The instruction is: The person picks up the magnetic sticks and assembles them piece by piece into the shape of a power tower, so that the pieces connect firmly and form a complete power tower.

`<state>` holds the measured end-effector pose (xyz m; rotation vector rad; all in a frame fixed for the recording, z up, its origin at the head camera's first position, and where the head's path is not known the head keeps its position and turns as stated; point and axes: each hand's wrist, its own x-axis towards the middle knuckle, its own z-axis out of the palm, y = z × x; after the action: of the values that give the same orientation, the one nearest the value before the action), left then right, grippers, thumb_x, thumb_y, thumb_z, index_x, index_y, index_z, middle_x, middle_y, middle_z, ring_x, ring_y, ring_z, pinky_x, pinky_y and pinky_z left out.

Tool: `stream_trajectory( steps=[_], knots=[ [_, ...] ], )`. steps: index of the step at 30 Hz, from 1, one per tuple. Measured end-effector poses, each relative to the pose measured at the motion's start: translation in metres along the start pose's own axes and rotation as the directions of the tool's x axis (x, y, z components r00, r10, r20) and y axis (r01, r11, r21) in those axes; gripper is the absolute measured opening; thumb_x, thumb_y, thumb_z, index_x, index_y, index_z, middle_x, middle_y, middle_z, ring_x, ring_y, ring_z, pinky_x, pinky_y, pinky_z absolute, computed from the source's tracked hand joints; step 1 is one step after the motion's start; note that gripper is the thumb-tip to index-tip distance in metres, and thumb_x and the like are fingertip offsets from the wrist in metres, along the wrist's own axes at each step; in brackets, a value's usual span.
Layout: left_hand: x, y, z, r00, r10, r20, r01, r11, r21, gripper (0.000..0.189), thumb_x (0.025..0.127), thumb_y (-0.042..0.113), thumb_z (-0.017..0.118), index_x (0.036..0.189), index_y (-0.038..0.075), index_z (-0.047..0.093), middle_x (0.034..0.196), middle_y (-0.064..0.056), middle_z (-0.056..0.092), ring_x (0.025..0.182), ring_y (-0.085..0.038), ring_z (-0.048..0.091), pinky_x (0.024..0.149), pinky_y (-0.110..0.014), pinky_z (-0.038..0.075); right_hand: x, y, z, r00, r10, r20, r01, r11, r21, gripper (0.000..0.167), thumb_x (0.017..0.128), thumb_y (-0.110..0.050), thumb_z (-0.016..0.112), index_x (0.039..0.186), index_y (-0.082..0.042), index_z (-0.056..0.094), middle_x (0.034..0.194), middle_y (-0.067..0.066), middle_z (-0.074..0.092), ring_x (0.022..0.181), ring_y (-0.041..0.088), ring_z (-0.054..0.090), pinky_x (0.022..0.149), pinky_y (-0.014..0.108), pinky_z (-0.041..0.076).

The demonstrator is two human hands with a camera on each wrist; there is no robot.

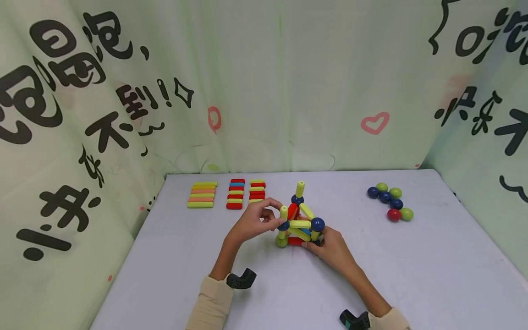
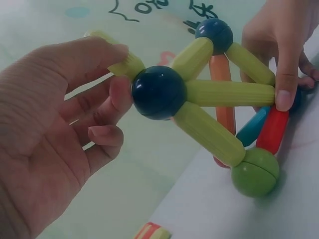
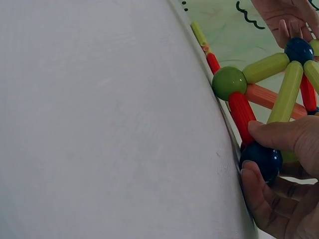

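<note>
A frame of yellow-green, red and orange rods joined by balls (image 1: 299, 219) stands mid-table. My left hand (image 1: 275, 215) pinches a short upright yellow-green rod (image 1: 283, 212) that sits on a dark blue ball (image 1: 283, 225). In the left wrist view, thumb and fingers of that hand (image 2: 121, 69) close on the rod (image 2: 127, 62) next to the blue ball (image 2: 158, 92); a green ball (image 2: 254, 172) rests on the table. My right hand (image 1: 314, 244) holds the frame's near base. In the right wrist view that hand (image 3: 250, 153) grips a dark blue base ball (image 3: 263, 158).
Three rows of spare rods (image 1: 201, 195) (image 1: 236, 194) (image 1: 257, 189) lie at the back left of the white table (image 1: 412, 275). Several loose blue, green and red balls (image 1: 390, 201) sit at the back right. Printed curtains wall in the table on three sides.
</note>
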<state>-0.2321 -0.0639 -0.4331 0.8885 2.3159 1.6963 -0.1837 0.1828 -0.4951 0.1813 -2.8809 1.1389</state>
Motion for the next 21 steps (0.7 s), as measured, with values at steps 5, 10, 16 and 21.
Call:
stream_trajectory(
  steps=[5, 10, 16, 21],
  knots=[
    [0.001, -0.003, 0.0, 1.0, 0.006, 0.015, -0.006, 1.0, 0.01, 0.026, 0.09, 0.013, 0.069, 0.114, 0.006, 0.061, 0.104, -0.011, 0.064, 0.062, -0.014, 0.058, 0.058, -0.02, 0.043, 0.0, 0.001, 0.0, 1.0, -0.015, 0.001, 0.015, 1.0, -0.006, 0.052, 0.08, -0.024, 0.081, 0.117, 0.005, 0.06, 0.096, 0.014, 0.071, 0.07, 0.015, 0.052, 0.057, 0.025, 0.042],
    [0.002, -0.008, -0.006, 1.0, -0.004, -0.023, 0.004, 1.0, 0.006, 0.026, 0.094, 0.021, 0.065, 0.116, 0.007, 0.061, 0.109, -0.011, 0.065, 0.069, -0.019, 0.062, 0.069, -0.024, 0.052, 0.001, 0.0, 0.001, 1.0, -0.023, 0.004, 0.023, 1.0, -0.006, 0.054, 0.08, -0.024, 0.081, 0.118, 0.005, 0.059, 0.099, 0.015, 0.07, 0.072, 0.016, 0.053, 0.058, 0.025, 0.042],
    [0.006, -0.03, -0.017, 0.945, -0.15, -0.291, 0.206, 0.963, 0.174, 0.022, 0.098, 0.025, 0.06, 0.112, 0.009, 0.065, 0.105, -0.008, 0.067, 0.073, -0.017, 0.063, 0.071, -0.026, 0.053, 0.001, -0.001, 0.0, 1.0, 0.014, 0.01, -0.014, 1.0, 0.003, 0.053, 0.079, -0.024, 0.081, 0.113, 0.008, 0.054, 0.091, 0.013, 0.061, 0.071, 0.017, 0.05, 0.058, 0.024, 0.042],
    [0.008, -0.051, -0.022, 0.892, -0.237, -0.386, 0.381, 0.853, 0.357, 0.023, 0.094, 0.013, 0.065, 0.116, 0.005, 0.066, 0.118, -0.011, 0.063, 0.092, -0.022, 0.064, 0.078, -0.033, 0.058, 0.0, -0.001, -0.002, 1.0, 0.018, 0.022, -0.018, 1.0, 0.018, 0.054, 0.079, -0.024, 0.081, 0.113, 0.008, 0.055, 0.091, 0.013, 0.063, 0.071, 0.017, 0.05, 0.057, 0.025, 0.042]
  ],
)
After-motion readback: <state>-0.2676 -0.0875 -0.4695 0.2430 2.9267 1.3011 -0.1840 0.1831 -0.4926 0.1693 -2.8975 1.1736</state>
